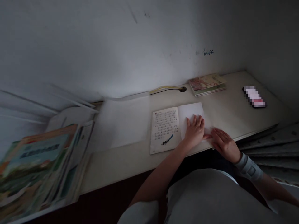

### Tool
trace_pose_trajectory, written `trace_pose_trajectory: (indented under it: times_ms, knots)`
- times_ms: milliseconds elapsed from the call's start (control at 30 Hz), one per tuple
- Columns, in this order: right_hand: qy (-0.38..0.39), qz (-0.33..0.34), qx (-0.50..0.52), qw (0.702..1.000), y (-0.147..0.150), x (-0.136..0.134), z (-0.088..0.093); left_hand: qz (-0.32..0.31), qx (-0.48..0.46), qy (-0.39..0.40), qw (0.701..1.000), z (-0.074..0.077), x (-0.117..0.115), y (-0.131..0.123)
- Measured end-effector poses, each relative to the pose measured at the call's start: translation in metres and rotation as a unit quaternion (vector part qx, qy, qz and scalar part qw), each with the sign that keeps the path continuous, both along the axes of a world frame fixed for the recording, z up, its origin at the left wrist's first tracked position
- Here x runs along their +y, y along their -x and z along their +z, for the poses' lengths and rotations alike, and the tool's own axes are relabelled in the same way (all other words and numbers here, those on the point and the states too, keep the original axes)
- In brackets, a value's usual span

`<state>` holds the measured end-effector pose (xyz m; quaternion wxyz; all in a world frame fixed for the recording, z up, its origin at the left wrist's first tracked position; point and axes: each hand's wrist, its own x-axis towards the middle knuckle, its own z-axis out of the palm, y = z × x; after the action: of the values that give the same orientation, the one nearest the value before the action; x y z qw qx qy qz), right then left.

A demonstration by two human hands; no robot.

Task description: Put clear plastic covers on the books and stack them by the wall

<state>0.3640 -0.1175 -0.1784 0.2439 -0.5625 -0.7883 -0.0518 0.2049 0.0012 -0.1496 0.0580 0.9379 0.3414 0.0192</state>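
Observation:
An open book [163, 124] lies on the desk in front of me, its left page printed with lines of text and a small picture near the bottom. Over its right side is a blank white paper surface [190, 109]; whether it is a page or a loose sheet I cannot tell. My left hand [194, 132] rests flat on this white paper, fingers spread. Just to its right, my right hand [225, 144] lies with fingers stretched out at the paper's lower right edge, by the front of the desk. A grey band is around the right wrist.
A large white sheet [126, 121] lies left of the book. Several books [39, 161] stand stacked at the far left. Near the wall are another pile of books [207, 84] and a cable hole [182, 89] with cables. A phone [254, 97] sits at the right.

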Motion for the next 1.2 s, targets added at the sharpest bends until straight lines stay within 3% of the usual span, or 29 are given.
trace_pose_trajectory:
  times_ms: [267,567,767,967,1200]
  knots:
    - [0.006,-0.057,-0.049,0.997,0.000,-0.003,0.001,0.020,-0.008,-0.015,1.000,-0.006,-0.003,-0.005]
    - [0.008,-0.056,-0.083,0.995,0.016,-0.005,0.006,0.038,-0.015,-0.047,0.998,-0.011,-0.006,-0.011]
    - [0.023,-0.107,-0.085,0.990,0.018,-0.008,-0.001,0.042,-0.023,-0.056,0.997,-0.014,-0.006,-0.012]
    - [0.014,-0.101,-0.069,0.992,0.020,-0.008,-0.009,0.042,-0.027,-0.066,0.997,-0.014,-0.007,-0.012]
    - [0.011,-0.114,-0.084,0.990,0.026,-0.009,-0.006,0.059,-0.031,-0.065,0.996,-0.018,-0.009,-0.018]
